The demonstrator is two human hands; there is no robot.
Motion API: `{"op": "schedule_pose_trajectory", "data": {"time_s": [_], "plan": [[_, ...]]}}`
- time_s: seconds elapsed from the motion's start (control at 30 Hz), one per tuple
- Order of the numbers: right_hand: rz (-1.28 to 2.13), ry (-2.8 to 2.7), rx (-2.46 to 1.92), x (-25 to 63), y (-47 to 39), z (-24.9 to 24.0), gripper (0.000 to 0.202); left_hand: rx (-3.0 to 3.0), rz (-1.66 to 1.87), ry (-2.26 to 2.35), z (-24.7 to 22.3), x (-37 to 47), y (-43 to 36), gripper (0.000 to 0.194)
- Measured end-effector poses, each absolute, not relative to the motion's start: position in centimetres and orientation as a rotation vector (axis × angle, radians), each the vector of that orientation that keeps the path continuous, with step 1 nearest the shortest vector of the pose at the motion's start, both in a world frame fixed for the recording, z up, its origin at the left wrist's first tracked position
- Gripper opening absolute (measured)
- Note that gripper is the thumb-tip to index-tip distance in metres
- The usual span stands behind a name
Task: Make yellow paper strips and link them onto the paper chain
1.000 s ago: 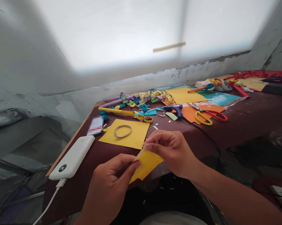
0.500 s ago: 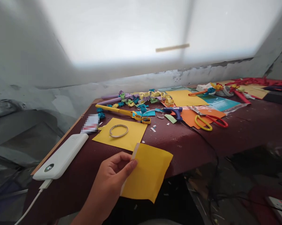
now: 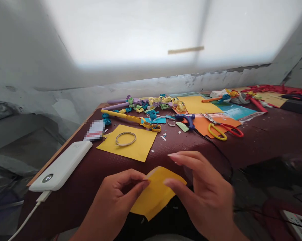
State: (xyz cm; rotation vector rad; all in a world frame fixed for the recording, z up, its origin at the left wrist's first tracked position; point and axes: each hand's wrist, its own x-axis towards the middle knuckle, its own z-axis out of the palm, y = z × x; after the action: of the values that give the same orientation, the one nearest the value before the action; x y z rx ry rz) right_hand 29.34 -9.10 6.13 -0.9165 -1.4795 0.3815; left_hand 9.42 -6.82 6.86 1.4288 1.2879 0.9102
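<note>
A small piece of yellow paper (image 3: pixel 158 192) is pinched by its left edge between the thumb and fingers of my left hand (image 3: pixel 120 197), held up before the table's front edge. My right hand (image 3: pixel 206 194) hovers at the paper's right side, thumb and fingers apart, holding nothing. Whether its thumb touches the paper I cannot tell. Behind my left hand, a flat yellow sheet (image 3: pixel 140 147) lies on the table with a thin ring (image 3: pixel 125 144) on top of it.
A white power bank (image 3: pixel 62 167) with a cable lies at the left. Farther back are a blue glue gun (image 3: pixel 189 120), scissors (image 3: pixel 217 131), orange paper (image 3: pixel 230 122), a yellow rolled stick (image 3: pixel 115 115) and several crumpled paper flowers (image 3: pixel 140 107). A power strip (image 3: pixel 295 221) is low at the right.
My right hand has come into view from the lower right, beside the yellow paper. The paper in my left hand has tilted, its top edge now lower.
</note>
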Motion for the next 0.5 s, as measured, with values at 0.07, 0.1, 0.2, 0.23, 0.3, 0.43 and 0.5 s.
{"op": "schedule_pose_trajectory", "data": {"time_s": [0.07, 0.1, 0.2, 0.23, 0.3, 0.43, 0.5], "plan": [[0.488, -1.453, -0.902, 29.1, -7.5, 6.1, 0.012, 1.472, 0.898, 1.308, 6.9, 9.5, -7.0, 0.025], [0.554, -1.442, -0.898, 29.0, -7.0, 6.1, 0.004, 1.485, 0.896, 1.315, 6.9, 9.5, -7.1, 0.025], [0.729, -1.431, -0.941, 28.8, -6.3, 6.2, 0.005, 1.496, 0.914, 1.313, 6.6, 9.6, -7.1, 0.024], [0.763, -1.436, -0.961, 28.8, -6.3, 6.1, 0.007, 1.508, 0.920, 1.314, 6.5, 9.5, -7.0, 0.024], [0.786, -1.452, -0.999, 29.0, -6.4, 5.9, 0.011, 1.541, 0.900, 1.322, 6.4, 9.4, -6.8, 0.026], [0.862, -1.277, -1.069, 29.9, -6.1, 5.0, 0.025, 1.531, 0.891, 1.379, 6.4, 8.5, -6.6, 0.031], [0.962, -1.087, -1.023, 30.6, -5.7, 4.4, 0.030, 1.403, 0.983, 1.410, 6.5, 8.1, -6.6, 0.033]]}}
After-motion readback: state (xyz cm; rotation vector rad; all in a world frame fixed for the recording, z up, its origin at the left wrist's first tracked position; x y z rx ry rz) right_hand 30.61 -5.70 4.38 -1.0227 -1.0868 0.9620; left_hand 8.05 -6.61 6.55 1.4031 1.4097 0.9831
